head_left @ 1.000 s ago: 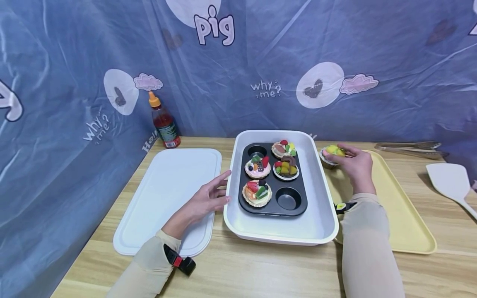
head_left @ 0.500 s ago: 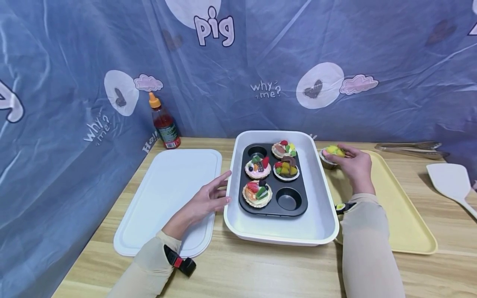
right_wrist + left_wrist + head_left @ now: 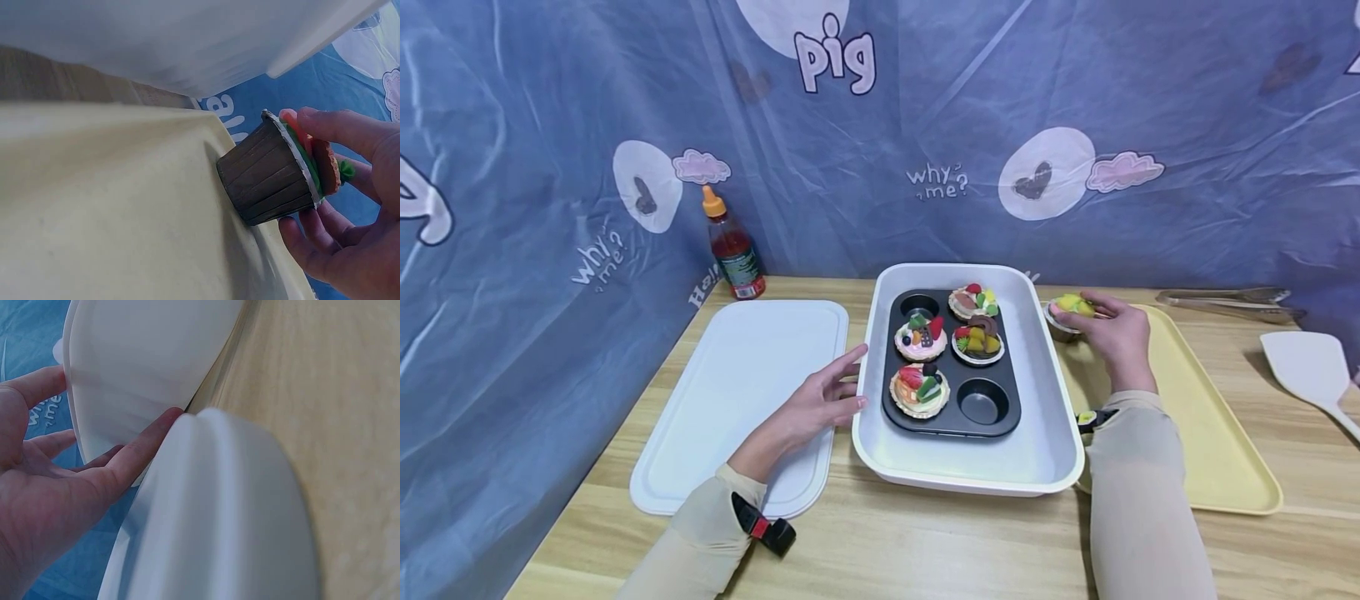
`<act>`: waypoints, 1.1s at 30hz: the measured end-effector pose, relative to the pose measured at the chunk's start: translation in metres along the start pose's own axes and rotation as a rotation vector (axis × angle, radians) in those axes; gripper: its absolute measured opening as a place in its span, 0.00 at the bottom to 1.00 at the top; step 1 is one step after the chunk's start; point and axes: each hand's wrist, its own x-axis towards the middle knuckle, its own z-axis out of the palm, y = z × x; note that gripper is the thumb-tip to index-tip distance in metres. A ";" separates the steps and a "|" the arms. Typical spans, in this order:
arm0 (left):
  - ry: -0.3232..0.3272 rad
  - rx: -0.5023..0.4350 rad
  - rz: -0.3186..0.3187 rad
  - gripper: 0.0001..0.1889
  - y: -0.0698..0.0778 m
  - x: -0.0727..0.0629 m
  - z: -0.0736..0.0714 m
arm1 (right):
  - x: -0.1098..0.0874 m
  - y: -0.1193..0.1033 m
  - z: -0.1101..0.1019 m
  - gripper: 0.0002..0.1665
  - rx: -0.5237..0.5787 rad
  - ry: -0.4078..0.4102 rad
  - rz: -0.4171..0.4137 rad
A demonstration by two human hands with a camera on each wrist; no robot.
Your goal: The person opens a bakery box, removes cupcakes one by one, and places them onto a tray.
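Observation:
My right hand [image 3: 1122,337] grips a toy cupcake [image 3: 267,178] by its topping and rim, thumb on one side and fingers on the other. The cupcake has a brown pleated cup and stands at the far left corner of the yellow tray [image 3: 1195,433]. My left hand [image 3: 808,404] has its fingers spread, fingertips right at the left wall of a deep white bin [image 3: 1030,458]. Inside the bin lies a dark muffin pan [image 3: 951,404]. Several fruit-topped tarts [image 3: 919,390] sit in its cups; the far left and near right cups hold none.
A white flat tray [image 3: 737,392] lies under and beyond my left forearm. A red sauce bottle [image 3: 734,254] stands at the back left. Metal tongs [image 3: 1228,302] and a white spatula [image 3: 1307,362] lie at the right. A blue printed cloth [image 3: 850,167] hangs behind the table.

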 end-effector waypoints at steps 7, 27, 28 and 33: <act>-0.007 -0.003 0.006 0.41 -0.001 0.000 0.000 | -0.002 -0.002 -0.004 0.50 -0.003 0.023 -0.015; 0.001 0.010 0.000 0.41 -0.001 0.001 0.000 | -0.010 -0.021 -0.029 0.36 0.102 0.097 -0.024; 0.001 0.010 0.001 0.41 -0.001 0.001 0.000 | -0.011 -0.023 -0.030 0.36 0.103 0.096 -0.023; 0.000 0.014 0.006 0.41 -0.001 0.001 0.000 | -0.017 -0.032 -0.036 0.36 0.092 0.100 -0.018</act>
